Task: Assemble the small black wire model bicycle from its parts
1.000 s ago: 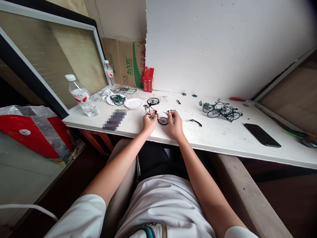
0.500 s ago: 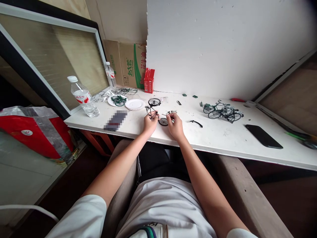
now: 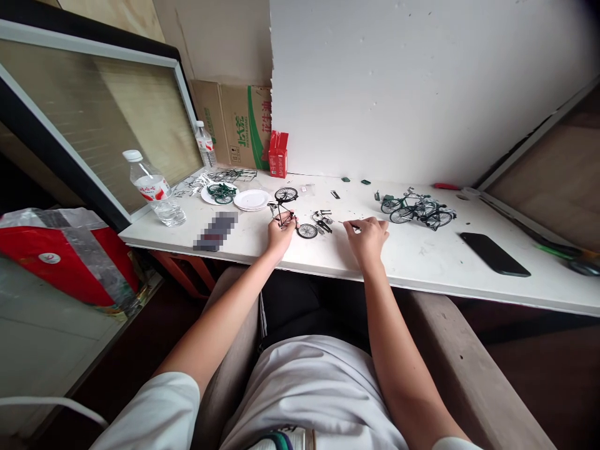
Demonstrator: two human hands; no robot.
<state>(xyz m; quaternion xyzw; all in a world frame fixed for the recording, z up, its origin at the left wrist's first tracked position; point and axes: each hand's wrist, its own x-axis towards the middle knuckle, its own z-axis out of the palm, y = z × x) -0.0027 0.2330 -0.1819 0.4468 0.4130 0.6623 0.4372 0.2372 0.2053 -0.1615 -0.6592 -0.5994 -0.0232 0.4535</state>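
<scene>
From where I'm standing, the left hand (image 3: 280, 236) is clamping its fingers on the frame of a black model bicycle (image 3: 284, 217), which is sitting over the near part of the white tabletop (image 3: 398, 265). One wheel (image 3: 287, 194) is pointing toward the wall, and another wheel (image 3: 307, 231) is resting just to the right of the hand. Loose dark parts (image 3: 323, 222) are lying beside that second wheel, between the two hands.

The right hand (image 3: 368, 240) is hovering low or resting over the tabletop, its fingers bending inward. Something thin and dark (image 3: 357, 228) is showing by its fingertips, but I can't tell whether they are gripping it.

Farther right, a cluster of model bicycles (image 3: 417, 209) is standing near a black phone (image 3: 494, 254). Over on the left, green bicycle pieces (image 3: 222, 193) are lying on one white plate (image 3: 204, 195), and another plate (image 3: 252, 200) is sitting just beside it.
</scene>
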